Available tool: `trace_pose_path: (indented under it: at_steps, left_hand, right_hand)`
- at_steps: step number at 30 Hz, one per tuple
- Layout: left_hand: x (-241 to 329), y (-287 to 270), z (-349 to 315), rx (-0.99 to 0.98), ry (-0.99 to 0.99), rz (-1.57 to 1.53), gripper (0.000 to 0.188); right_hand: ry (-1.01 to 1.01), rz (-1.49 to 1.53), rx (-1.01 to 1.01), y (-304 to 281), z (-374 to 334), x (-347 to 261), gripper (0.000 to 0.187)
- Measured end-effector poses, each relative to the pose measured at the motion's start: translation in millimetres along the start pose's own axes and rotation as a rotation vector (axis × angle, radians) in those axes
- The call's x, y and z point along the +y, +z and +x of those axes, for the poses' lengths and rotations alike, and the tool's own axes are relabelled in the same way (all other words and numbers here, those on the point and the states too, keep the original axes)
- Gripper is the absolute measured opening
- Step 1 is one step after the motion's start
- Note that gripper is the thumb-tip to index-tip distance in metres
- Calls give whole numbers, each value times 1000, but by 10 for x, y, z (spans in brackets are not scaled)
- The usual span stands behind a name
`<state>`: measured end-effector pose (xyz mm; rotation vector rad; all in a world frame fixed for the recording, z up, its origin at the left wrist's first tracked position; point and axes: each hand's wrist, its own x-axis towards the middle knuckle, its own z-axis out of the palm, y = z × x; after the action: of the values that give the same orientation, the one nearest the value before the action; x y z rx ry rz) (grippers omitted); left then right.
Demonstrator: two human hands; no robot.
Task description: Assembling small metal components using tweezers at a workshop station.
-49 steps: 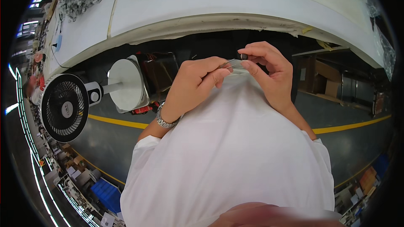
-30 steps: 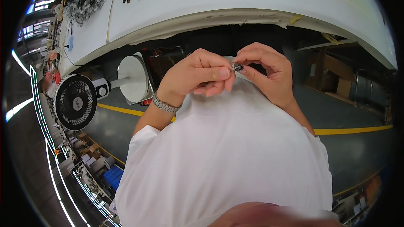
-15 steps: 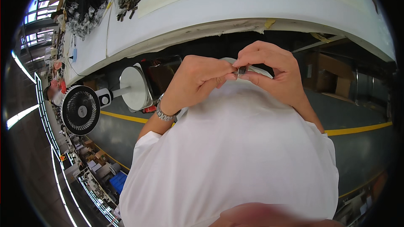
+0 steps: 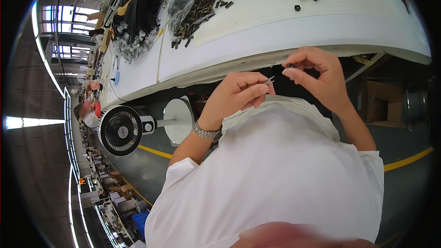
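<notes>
glare from left-hand windows (image 4: pixel 74 16) and strip lights (image 4: pixel 34 122), strong fisheye curvature, black corners

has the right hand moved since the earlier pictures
Yes, toward the white table: in this view the right hand now overlaps the table's front edge, where a dark gap showed between them before.
</notes>
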<state>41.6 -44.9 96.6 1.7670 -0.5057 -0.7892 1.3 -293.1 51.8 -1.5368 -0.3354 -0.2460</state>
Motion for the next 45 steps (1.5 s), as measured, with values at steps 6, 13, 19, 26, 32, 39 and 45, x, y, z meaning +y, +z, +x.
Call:
trace_pose_path:
  at_steps: [6, 13, 19, 26, 32, 39, 45]
  left_hand:
    - [82, -763, 426, 432, 279, 392, 17]
    - [-91, -1496, 1375, 635, 424, 1055, 27]
    - [-279, -1517, 1574, 555, 409, 1196, 15]
    - [-204, -1469, 1571, 535, 478, 1322, 12]
    - [-177, -1481, 1537, 506, 522, 1323, 11]
    - [78, -1396, 1118, 460, 430, 395, 15]
    - [126, -888, 377, 41, 44, -412, 16]
  right_hand:
    - [-58, -523, 211, -722, 1057, 99, 13]
    - [17, -1063, 158, -1075, 1443, 376, 25]
    - [-144, -759, 211, -652, 1068, 161, 24]
    - [-268, -528, -153, 159, 751, 95, 21]
    - [-196, -411, -233, 416, 767, 175, 21]
    - [-78, -222, -133, 399, 696, 50, 24]
    - [-110, -208, -28, 575, 654, 52, 33]
